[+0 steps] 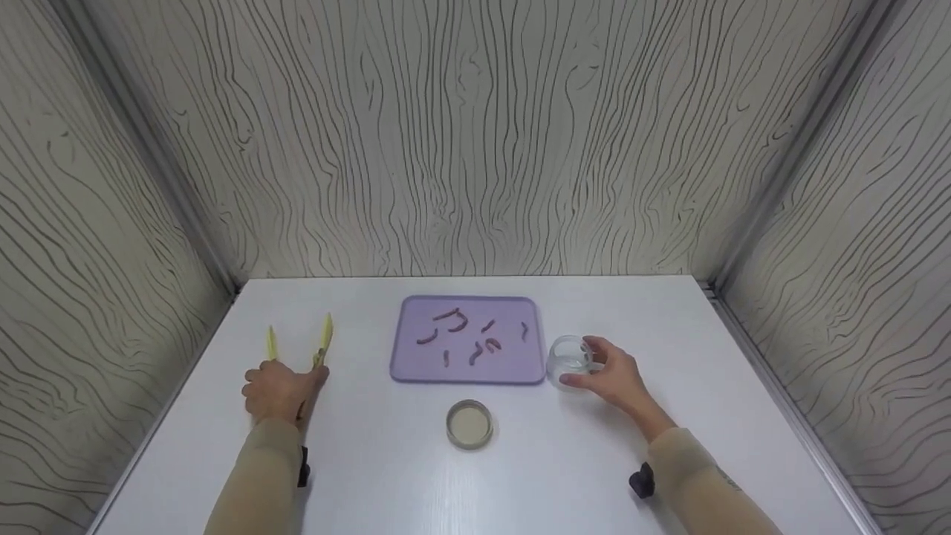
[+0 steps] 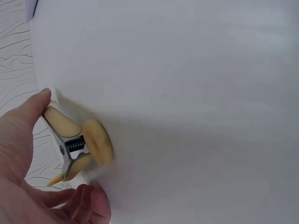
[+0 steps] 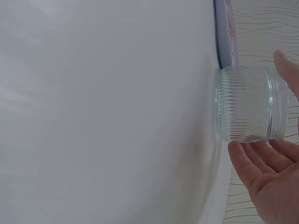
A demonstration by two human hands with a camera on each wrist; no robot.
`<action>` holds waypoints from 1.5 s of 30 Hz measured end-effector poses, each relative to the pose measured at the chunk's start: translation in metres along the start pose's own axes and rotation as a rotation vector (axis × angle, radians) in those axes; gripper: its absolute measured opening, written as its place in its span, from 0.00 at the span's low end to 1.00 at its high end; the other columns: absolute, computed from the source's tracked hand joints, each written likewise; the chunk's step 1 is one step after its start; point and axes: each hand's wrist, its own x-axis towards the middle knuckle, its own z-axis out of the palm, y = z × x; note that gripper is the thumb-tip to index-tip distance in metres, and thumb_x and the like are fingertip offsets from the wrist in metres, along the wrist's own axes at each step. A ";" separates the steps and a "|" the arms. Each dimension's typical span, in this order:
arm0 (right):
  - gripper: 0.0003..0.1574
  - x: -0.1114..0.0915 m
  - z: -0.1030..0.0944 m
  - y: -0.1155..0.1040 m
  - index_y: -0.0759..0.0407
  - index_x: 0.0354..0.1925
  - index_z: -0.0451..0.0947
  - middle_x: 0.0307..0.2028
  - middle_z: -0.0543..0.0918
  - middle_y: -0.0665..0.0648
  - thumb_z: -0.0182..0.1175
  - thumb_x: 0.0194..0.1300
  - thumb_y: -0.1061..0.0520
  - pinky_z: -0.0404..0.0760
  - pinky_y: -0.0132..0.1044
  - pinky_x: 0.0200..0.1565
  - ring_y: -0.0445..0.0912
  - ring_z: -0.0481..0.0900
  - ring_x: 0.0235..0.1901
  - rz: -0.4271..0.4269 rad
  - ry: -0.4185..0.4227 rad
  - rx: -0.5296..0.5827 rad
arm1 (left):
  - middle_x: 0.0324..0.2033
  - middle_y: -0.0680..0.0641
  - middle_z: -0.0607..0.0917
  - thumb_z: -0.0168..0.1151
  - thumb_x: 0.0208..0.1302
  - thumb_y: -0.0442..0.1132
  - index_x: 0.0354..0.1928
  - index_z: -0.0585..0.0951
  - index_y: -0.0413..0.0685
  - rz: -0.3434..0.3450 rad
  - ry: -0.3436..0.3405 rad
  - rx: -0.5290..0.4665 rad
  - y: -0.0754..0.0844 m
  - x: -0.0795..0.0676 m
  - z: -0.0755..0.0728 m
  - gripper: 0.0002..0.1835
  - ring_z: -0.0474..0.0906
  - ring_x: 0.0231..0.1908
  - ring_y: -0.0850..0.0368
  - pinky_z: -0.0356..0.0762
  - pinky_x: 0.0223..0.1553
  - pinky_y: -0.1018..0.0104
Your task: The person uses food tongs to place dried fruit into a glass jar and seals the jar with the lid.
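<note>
At the left of the table, my left hand (image 1: pixel 276 390) grips a spring-loaded hand tool (image 2: pixel 74 144) with tan ends, a metal joint and a dark spring. My thumb touches one side; curled fingers lie at the other. In the head view the hand covers part of it, and two yellow pointed tips (image 1: pixel 327 331) stick out beyond. At the right, my right hand (image 1: pixel 613 375) holds a clear ribbed glass jar (image 3: pixel 245 105) by its side, thumb and fingers around it. The jar (image 1: pixel 570 357) has no lid on and stands beside the tray's right edge.
A purple tray (image 1: pixel 409 371) lies mid-table, with several reddish-brown worm-like pieces (image 1: pixel 475 353) scattered on it. In front of the tray sits a round, shallow beige lid (image 1: pixel 469 424). Wood-patterned walls (image 1: pixel 468 148) enclose the white table (image 1: pixel 386 475) at the back and sides.
</note>
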 end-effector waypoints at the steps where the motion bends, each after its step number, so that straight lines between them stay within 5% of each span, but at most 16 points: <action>1: 0.65 0.000 0.001 0.000 0.64 0.82 0.67 0.78 0.76 0.72 0.88 0.59 0.43 0.76 0.64 0.77 0.70 0.76 0.77 0.001 0.000 0.001 | 0.54 0.20 0.77 0.72 0.65 0.64 0.64 0.74 0.15 0.006 -0.001 -0.001 0.003 -0.003 -0.003 0.51 0.79 0.55 0.22 0.82 0.53 0.34; 6: 0.64 0.003 0.003 0.001 0.65 0.81 0.68 0.77 0.78 0.73 0.88 0.58 0.45 0.74 0.65 0.79 0.70 0.76 0.77 0.007 0.000 0.026 | 0.53 0.20 0.80 0.71 0.65 0.61 0.61 0.78 0.16 0.021 0.001 -0.019 0.010 -0.015 -0.013 0.47 0.83 0.53 0.23 0.84 0.52 0.35; 14: 0.62 0.007 0.005 0.004 0.64 0.82 0.68 0.81 0.74 0.72 0.88 0.59 0.48 0.71 0.63 0.82 0.69 0.71 0.82 0.026 -0.004 0.055 | 0.54 0.23 0.81 0.76 0.61 0.55 0.66 0.76 0.18 -0.024 -0.011 -0.055 -0.001 0.007 0.004 0.47 0.82 0.53 0.27 0.81 0.56 0.32; 21: 0.61 0.009 0.004 0.006 0.62 0.82 0.69 0.82 0.73 0.71 0.87 0.61 0.47 0.68 0.64 0.83 0.69 0.69 0.83 0.036 0.000 0.048 | 0.60 0.24 0.80 0.76 0.61 0.53 0.69 0.73 0.22 -0.045 -0.035 -0.123 0.002 0.012 0.004 0.46 0.80 0.60 0.25 0.77 0.65 0.28; 32: 0.62 0.010 0.005 0.009 0.64 0.82 0.68 0.82 0.72 0.72 0.87 0.60 0.46 0.66 0.65 0.84 0.70 0.68 0.83 0.017 -0.026 0.074 | 0.60 0.22 0.86 0.71 0.66 0.60 0.67 0.75 0.25 0.088 -0.027 -0.130 0.005 0.017 -0.005 0.44 0.86 0.56 0.28 0.84 0.53 0.36; 39: 0.61 0.010 0.005 0.010 0.65 0.81 0.69 0.81 0.74 0.72 0.87 0.61 0.47 0.66 0.64 0.84 0.69 0.68 0.83 0.002 -0.027 0.087 | 0.62 0.25 0.86 0.77 0.62 0.70 0.70 0.75 0.28 0.127 -0.034 -0.142 0.007 0.014 -0.002 0.54 0.86 0.57 0.31 0.83 0.56 0.38; 45: 0.61 0.011 0.006 0.010 0.65 0.81 0.69 0.80 0.74 0.72 0.87 0.61 0.46 0.67 0.64 0.83 0.69 0.69 0.82 0.012 -0.016 0.070 | 0.58 0.29 0.88 0.77 0.63 0.71 0.68 0.77 0.32 0.214 -0.025 -0.110 0.013 0.011 -0.004 0.52 0.87 0.55 0.33 0.83 0.56 0.38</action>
